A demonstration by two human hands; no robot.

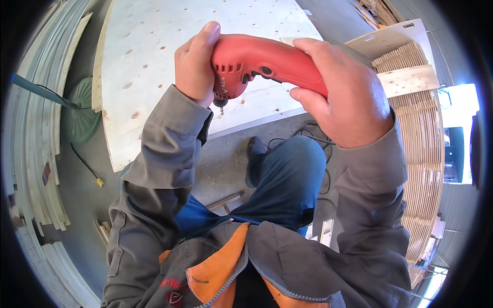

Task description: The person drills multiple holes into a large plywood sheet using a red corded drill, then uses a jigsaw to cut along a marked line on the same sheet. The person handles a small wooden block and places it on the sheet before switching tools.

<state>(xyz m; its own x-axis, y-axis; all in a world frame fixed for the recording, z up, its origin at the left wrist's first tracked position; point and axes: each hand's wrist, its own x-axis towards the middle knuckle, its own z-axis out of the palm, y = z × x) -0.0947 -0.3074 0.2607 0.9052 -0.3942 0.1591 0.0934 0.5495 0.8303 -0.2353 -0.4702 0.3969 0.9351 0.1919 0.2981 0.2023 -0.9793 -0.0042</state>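
Right hand (349,97): closed fully round the rear grip of the red electric drill (262,64), fingers wrapped underneath, at about 2 o'clock from the picture's centre. Left hand (197,64): curled shut over the drill's front housing, thumb lying along the top, at about 11 o'clock; it appears to press down above the chuck (221,102). The drill thus sits between the two hands, nose pointing down, its dark chuck just over the near edge of the plywood sheet (154,56). Whether the bit already touches the wood cannot be told, as the tip is hidden by the cuff of the grey jacket (169,149).

Outward from the hands: the plywood sheet is pale, knotted, and spreads from 10 to 1 o'clock; it appears to rest low, near the concrete floor (226,164). Below the drill, at 6 o'clock from it, a knee in blue trousers (292,174) and a dark shoe (255,154) stand close to the sheet's edge. A black cable (313,136) loops on the floor beside the knee. A stack of ribbed plywood pieces (421,133) stands at 3 o'clock; white trim strips (36,154) lie at 9 o'clock.

To drill well here, it seems wise to keep the tool square to the sheet, bear down evenly with the front hand, and keep the cable and shoe clear of the bit.
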